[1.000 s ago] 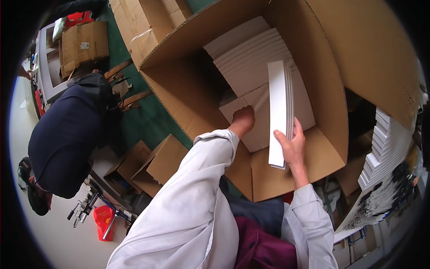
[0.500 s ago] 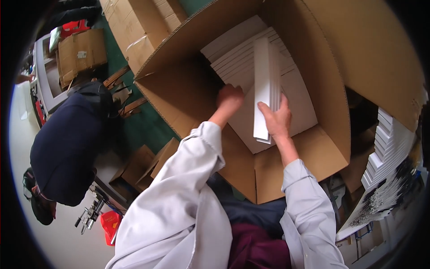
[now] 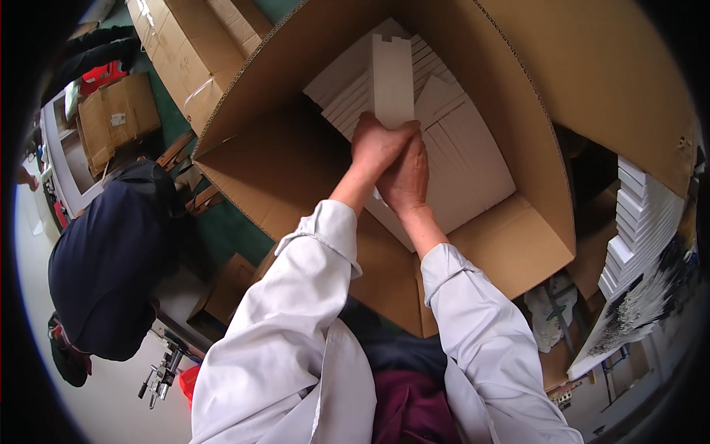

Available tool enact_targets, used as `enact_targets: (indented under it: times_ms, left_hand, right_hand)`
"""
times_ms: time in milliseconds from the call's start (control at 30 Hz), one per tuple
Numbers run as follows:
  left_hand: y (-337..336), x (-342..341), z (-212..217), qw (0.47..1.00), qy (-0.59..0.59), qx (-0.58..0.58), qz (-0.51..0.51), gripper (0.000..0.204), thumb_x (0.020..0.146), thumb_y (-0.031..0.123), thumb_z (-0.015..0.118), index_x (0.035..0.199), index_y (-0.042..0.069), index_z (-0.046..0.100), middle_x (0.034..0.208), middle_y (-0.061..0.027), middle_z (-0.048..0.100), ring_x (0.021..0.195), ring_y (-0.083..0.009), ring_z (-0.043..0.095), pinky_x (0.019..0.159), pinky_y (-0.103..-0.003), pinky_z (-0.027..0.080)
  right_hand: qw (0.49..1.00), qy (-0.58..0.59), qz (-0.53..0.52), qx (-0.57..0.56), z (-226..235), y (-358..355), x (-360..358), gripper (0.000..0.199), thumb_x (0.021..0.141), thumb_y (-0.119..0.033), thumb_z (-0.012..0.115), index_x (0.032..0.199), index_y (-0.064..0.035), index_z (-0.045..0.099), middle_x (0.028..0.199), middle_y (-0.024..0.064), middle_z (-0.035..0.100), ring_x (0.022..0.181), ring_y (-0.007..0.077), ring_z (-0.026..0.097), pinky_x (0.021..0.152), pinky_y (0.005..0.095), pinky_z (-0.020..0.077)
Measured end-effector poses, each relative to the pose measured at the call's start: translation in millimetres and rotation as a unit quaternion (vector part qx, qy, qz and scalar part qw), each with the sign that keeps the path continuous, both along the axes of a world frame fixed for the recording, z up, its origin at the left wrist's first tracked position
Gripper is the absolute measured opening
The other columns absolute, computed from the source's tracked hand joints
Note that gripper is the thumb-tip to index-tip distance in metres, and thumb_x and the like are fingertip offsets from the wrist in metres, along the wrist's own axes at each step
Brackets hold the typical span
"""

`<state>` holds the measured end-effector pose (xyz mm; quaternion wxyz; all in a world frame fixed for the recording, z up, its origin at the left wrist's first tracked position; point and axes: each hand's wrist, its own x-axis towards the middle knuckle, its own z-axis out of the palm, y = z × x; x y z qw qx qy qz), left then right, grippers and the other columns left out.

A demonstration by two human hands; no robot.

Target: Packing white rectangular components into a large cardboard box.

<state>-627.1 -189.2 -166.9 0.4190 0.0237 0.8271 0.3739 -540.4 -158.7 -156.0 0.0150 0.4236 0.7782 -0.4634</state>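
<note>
Both hands are closed on a long white bundle of thin flat strips (image 3: 392,83), with notches at its far end. My left hand (image 3: 379,145) wraps round its middle from the left. Against it, my right hand (image 3: 405,179) grips the near part, and the two hands touch. Most of the near half of the bundle is hidden by the fingers. All of this is over the inside of a big open cardboard box (image 3: 510,237). On the box's bottom lie overlapping white flat pieces (image 3: 473,159), several of them fanned in rows.
On the right stands a tall stack of white pieces (image 3: 629,222). Brown cartons (image 3: 185,63) are at the upper left, and a smaller carton (image 3: 118,122) sits beyond. To the left a person in dark clothes (image 3: 115,259) bends over. A red object (image 3: 189,383) lies below.
My left hand, empty before, has closed round the white bundle. My right hand has shifted left with it, and the bundle has turned and moved left and away from me.
</note>
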Motion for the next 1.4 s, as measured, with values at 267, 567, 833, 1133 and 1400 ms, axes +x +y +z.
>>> enact_targets:
  times_ms: [267,567,833,1133,1400]
  left_hand:
    - [-4,-24,-24,0.99,0.092,-0.098,0.03,0.088,0.064,0.044,0.089,0.113,-0.018,0.051,0.103,-0.0314,0.069,0.095,-0.0375,0.072,0.085,-0.039,0.059]
    - [-29,-67,-42,0.966,0.173,-0.125,-0.143,0.075,0.065,0.033,0.081,0.121,-0.008,0.052,0.105,-0.0286,0.069,0.096,-0.0409,0.07,0.083,-0.045,0.059]
    - [-41,-95,-65,0.887,0.319,-0.179,-0.283,0.072,0.068,0.036,0.082,0.121,-0.003,0.052,0.108,-0.0261,0.066,0.097,-0.0417,0.068,0.084,-0.047,0.058]
    - [-47,-116,-115,0.86,0.369,-0.168,-0.309,0.07,0.071,0.037,0.083,0.12,-0.002,0.052,0.111,-0.0251,0.061,0.102,-0.0403,0.065,0.088,-0.047,0.055]
    - [-45,-118,-140,0.857,0.406,-0.142,-0.284,0.069,0.073,0.035,0.082,0.122,-0.002,0.052,0.114,-0.0257,0.06,0.104,-0.0409,0.063,0.09,-0.048,0.054]
  right_hand:
    - [0.99,0.042,-0.006,-0.138,6,-6,-15,0.076,0.08,-0.028,0.08,0.138,0.0002,0.039,0.125,0.023,0.061,0.116,0.0395,0.061,0.094,0.0451,0.051]
    - [0.985,0.104,-0.018,-0.136,-33,-34,-23,0.072,0.079,-0.027,0.077,0.137,0.0009,0.044,0.121,0.0271,0.064,0.114,0.0437,0.062,0.095,0.0455,0.0519]
    - [0.987,0.014,0.024,-0.159,-70,-20,-20,0.052,0.086,-0.025,0.073,0.129,0.0003,0.059,0.123,0.0201,0.067,0.113,0.0328,0.066,0.095,0.0409,0.0539]
    - [0.976,-0.067,0.033,-0.207,-86,-14,14,0.046,0.091,-0.027,0.063,0.127,0.0012,0.06,0.115,0.0203,0.07,0.108,0.0364,0.067,0.093,0.0429,0.0528]
    - [0.988,-0.128,-0.045,-0.076,-97,8,44,0.045,0.089,-0.032,0.069,0.12,-0.0004,0.06,0.105,0.0181,0.069,0.098,0.0323,0.069,0.086,0.0432,0.0539]
